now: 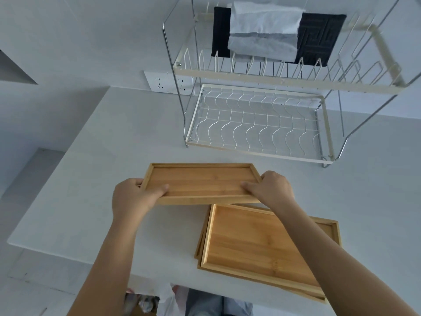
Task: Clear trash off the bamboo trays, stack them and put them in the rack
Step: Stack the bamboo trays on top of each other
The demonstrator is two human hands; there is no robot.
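**Ana:** White all round in the head view: a pale surface [91, 169] against a pale wall, a two-tier wire rack [257, 124] at the far right, and cloths [264, 37] draped on its upper tier. The lower tier looks bare.

**Ben:** And the action's in the middle. Left hand [134, 197] and right hand [271, 190] each clamp a short end of one bamboo tray [200, 181], thumbs lying on the inside, fingers curled under the rim. It looks raised off the surface.

**Ana:** Two-ended grip makes sense: it keeps a wide, flat tray level and lets the person line it up squarely.

**Ben:** Line it up with what, though? Near right there's a tray stack [262, 242], at least two, lying a bit askew on the surface, edges not matched.

**Ana:** My guess is the held one goes on top. No trash on any tray I can see, so the clearing looks done.

**Ben:** Both forearms reach straight out from the near edge, roughly parallel, wrists fairly level.

**Ana:** Something crumpled and pale sits below the near edge; I can't tell what.
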